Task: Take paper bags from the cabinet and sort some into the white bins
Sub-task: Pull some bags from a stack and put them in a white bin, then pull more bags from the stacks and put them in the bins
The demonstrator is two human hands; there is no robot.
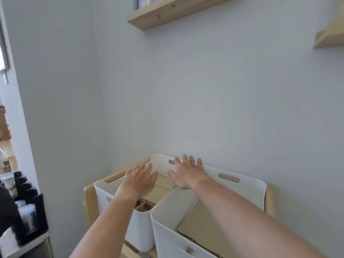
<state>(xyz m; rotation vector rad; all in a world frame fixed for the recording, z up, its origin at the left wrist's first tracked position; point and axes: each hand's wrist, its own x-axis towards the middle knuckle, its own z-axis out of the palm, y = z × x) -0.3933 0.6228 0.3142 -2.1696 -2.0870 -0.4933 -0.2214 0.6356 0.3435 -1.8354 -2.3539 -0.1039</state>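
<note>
Two white bins stand side by side on a light wooden cart against the wall. The left bin holds flat brown paper bags with twisted handles showing at its near end. More brown bags lie flat in the right bin. My left hand hovers with fingers spread over the left bin's bags. My right hand is spread out flat above the far end of that bin, near its rim. Neither hand holds anything.
A black organiser with stacked cup lids stands on a white counter at the lower left. Two wooden wall shelves hang above, one overhead and one at the right. A doorway opens at the far left.
</note>
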